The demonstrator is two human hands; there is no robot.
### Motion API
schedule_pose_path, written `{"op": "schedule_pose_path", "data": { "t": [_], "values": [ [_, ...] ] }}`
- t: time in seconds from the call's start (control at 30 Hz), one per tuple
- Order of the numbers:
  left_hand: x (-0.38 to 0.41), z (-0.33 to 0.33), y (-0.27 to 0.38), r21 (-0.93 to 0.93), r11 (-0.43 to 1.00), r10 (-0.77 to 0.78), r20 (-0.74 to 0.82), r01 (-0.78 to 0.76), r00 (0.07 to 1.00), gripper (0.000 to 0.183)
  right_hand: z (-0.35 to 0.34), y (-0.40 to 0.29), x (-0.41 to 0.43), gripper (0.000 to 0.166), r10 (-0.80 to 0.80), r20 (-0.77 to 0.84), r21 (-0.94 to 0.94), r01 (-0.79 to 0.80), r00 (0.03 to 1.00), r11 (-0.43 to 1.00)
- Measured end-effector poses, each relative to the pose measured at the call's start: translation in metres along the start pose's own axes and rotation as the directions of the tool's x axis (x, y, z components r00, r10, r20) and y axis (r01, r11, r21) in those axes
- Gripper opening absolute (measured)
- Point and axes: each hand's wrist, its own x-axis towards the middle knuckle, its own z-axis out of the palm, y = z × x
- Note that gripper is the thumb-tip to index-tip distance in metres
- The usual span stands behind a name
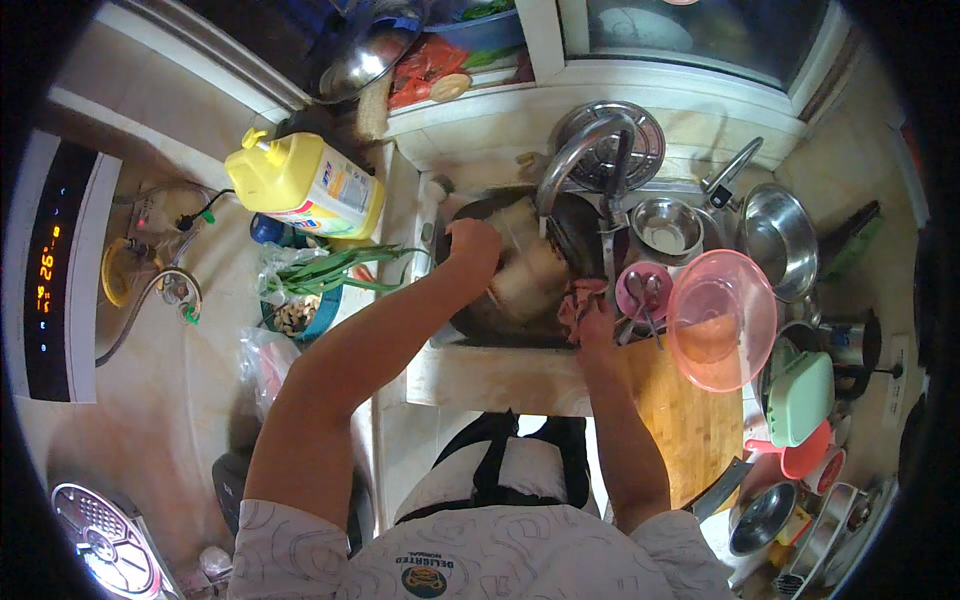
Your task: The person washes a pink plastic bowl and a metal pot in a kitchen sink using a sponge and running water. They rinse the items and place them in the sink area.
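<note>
A dark wok (469, 319) fills most of the sink before me, under the curved metal faucet (577, 154). My left hand (474, 246) is curled at the wok's left side, its fingertips mostly hidden. Bunched in my right hand (595, 328) is a pink cloth (581, 300), at the sink's front right edge. Pale brown, blurred patches show inside the wok; whether they are water, reflection or a thing I cannot tell.
Right of the sink stand a pink cup with spoons (637, 281), a translucent pink basin (721, 322), steel bowls (667, 226) and a wooden cutting board (690, 420) with a knife (716, 487). Leftward are a yellow detergent jug (304, 184) and green onions (337, 270).
</note>
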Motion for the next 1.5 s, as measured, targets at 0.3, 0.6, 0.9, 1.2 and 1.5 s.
{"op": "schedule_pose_path", "data": {
  "t": [0.3, 0.6, 0.9, 1.2, 1.5],
  "values": [
    [-0.005, 0.037, 0.006, 0.344, 0.938, 0.151, -0.295, -0.043, 0.943, 0.012, -0.01, -0.016, 0.004, 0.023, -0.038, 0.058, -0.005, 0.038, 0.998, 0.999],
    [-0.051, 0.051, -0.012, -0.032, 0.988, 0.14, -0.187, -0.149, 0.972, 0.009, -0.017, 0.001, 0.025, 0.021, -0.109, 0.09, 0.004, 0.109, 0.99, 0.994],
    [-0.128, 0.079, 0.014, -0.077, 0.994, 0.052, -0.317, -0.08, 0.947, 0.038, 0.015, -0.042, 0.008, 0.014, -0.149, 0.236, 0.047, 0.142, 0.96, 0.989],
    [-0.157, 0.076, 0.031, -0.155, 0.988, -0.023, -0.309, -0.026, 0.951, 0.053, 0.107, -0.005, 0.099, 0.024, -0.1, 0.844, -0.535, 0.814, 0.527, -0.228],
    [-0.164, 0.127, 0.052, -0.902, 0.358, 0.005, 0.26, 0.241, 0.966, 0.086, 0.086, 0.021, 0.044, 0.041, 0.543, 0.551, -0.74, 0.671, 0.634, -0.033]
  ]
}}
